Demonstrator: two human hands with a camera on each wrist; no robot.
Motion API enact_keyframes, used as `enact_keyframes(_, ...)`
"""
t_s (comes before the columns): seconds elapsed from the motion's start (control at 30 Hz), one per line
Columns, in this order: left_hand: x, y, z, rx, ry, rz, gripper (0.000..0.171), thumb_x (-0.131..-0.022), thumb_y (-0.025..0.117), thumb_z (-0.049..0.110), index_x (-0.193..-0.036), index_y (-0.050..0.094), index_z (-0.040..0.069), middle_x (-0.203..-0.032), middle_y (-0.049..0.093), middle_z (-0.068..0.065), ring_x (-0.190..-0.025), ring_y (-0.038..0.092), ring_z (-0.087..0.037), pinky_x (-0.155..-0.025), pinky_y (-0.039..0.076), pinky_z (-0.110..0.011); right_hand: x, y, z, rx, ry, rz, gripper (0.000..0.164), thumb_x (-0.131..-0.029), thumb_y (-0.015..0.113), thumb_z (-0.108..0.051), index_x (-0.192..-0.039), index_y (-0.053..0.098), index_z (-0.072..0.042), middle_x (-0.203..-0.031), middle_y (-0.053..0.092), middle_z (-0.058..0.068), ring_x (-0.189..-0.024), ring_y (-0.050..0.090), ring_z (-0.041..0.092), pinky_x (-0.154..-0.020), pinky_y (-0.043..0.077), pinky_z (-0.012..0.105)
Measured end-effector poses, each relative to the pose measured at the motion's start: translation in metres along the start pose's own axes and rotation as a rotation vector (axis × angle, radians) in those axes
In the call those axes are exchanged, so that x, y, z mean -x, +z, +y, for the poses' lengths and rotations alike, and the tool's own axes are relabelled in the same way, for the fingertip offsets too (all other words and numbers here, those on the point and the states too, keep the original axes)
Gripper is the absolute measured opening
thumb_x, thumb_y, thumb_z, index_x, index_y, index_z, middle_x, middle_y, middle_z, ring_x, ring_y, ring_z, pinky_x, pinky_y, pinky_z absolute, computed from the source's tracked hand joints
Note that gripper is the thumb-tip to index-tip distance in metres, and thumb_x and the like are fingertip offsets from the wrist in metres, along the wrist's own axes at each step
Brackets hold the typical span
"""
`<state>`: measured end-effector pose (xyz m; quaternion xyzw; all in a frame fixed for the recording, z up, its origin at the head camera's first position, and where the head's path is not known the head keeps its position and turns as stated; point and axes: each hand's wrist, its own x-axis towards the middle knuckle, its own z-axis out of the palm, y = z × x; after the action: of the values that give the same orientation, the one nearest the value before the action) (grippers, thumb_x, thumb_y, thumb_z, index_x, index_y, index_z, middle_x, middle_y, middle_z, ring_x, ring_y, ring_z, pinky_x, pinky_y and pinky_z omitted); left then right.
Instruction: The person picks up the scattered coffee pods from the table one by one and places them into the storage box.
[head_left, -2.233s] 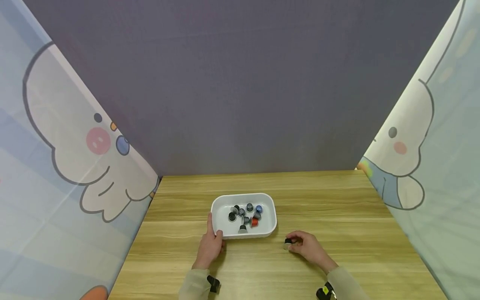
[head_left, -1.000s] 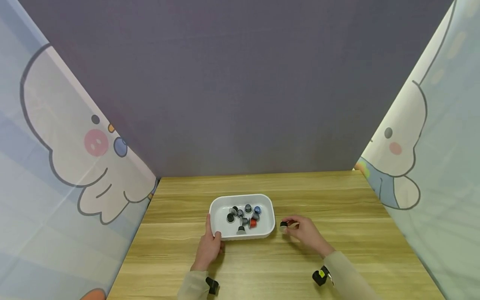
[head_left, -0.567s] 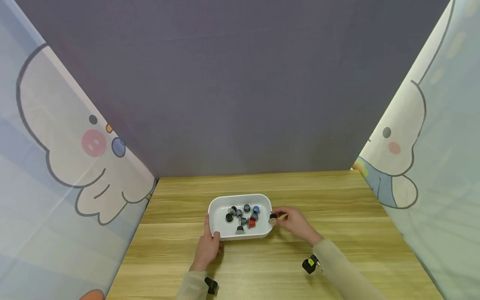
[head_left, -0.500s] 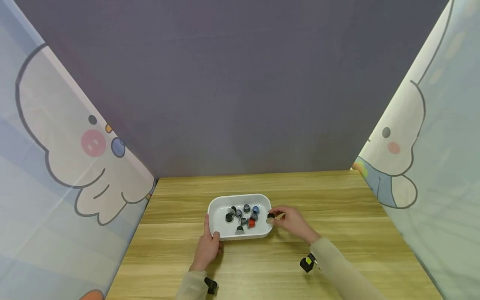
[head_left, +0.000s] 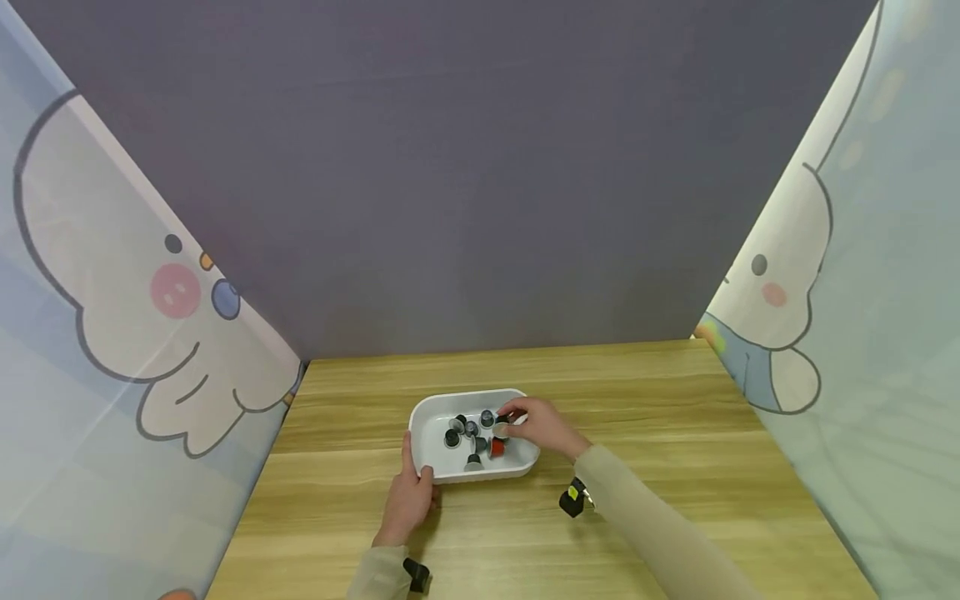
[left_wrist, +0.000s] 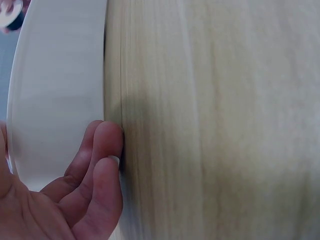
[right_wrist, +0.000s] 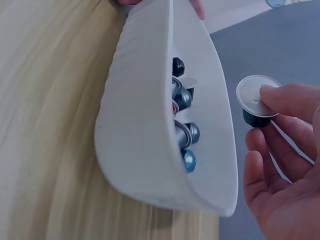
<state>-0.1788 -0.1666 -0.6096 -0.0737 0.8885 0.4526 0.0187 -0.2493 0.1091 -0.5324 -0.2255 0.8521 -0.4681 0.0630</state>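
Note:
Several coffee capsules, among them a red capsule (head_left: 496, 448) and a silver-grey capsule (head_left: 487, 418), lie in a white tray (head_left: 435, 454). At the tray's near left corner, my left hand (head_left: 407, 500) grips it, thumb at the rim and fingers against the outer wall. My right hand (head_left: 546, 428) is over the tray's right part and pinches a black coffee capsule (right_wrist: 256, 97) with a pale foil lid. In the right wrist view this capsule is above the rim, apart from the others. A blue capsule (right_wrist: 189, 160) shows inside the tray there; my right hand hides it in the head view.
The tray stands on a wood-grain table (head_left: 645, 400). A grey wall panel (head_left: 480, 183) rises behind it, and printed cloth panels (head_left: 780, 367) flank both sides. Dark wrist cameras (head_left: 572, 498) are strapped to both wrists.
My right hand has carried the black capsule from the table at the right, across the right rim, to above the tray's contents. My left hand keeps its hold on the tray.

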Motion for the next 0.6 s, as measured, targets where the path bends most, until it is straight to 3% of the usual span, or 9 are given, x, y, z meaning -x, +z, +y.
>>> enact_keyframes(0.27,0.000,-0.002,-0.002,-0.003,0.007,0.005,0.075,-0.098,0.042,0.018,-0.162,0.002,0.019,-0.058,0.059,-0.003,-0.043,0.054,-0.017,-0.048,0.041,-0.034,-0.029,0.012,-0.022,0.013,0.028,-0.081,0.027,-0.085,0.076,-0.011,-0.110,0.072,-0.002,-0.096,0.069,0.000,-0.087,0.063,0.015,-0.076,0.050,0.029)
enact_keyframes(0.6,0.000,-0.003,-0.001,0.003,0.005,-0.005,0.075,-0.098,0.044,0.017,-0.161,0.003,0.018,-0.059,0.060,-0.003,-0.044,0.055,-0.018,-0.049,0.042,-0.034,-0.045,0.028,-0.032,0.050,0.051,-0.072,0.027,-0.084,0.078,-0.015,-0.109,0.073,-0.006,-0.088,0.067,-0.006,-0.081,0.058,0.007,-0.074,0.048,0.028)
